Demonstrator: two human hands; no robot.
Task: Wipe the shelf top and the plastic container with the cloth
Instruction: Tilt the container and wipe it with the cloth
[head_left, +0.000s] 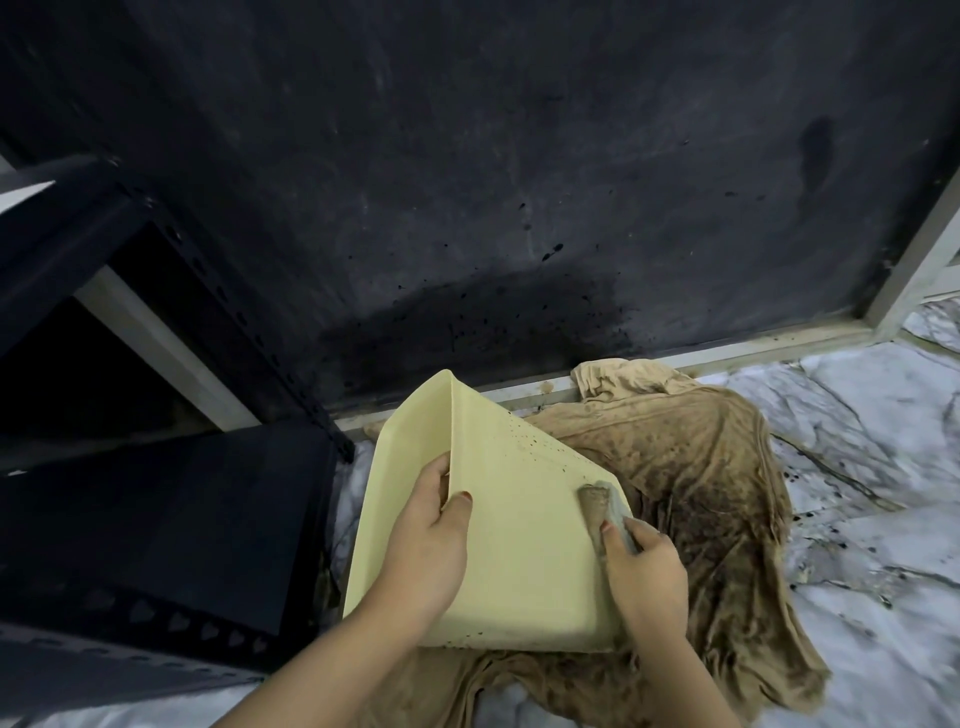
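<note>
Now two hands: left hand (423, 540) grips one container (519, 545), right hand (644, 577) one cloth (597, 506).

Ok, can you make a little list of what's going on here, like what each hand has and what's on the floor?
left hand: grips the upper edge of the yellow plastic container, holding it tilted
right hand: presses a small grey-brown cloth against the container's right edge
container: pale yellow, a few dark specks
floor: white marble pattern, dark splatters
under container: big stained brown fabric
left side: black metal shelf
</note>
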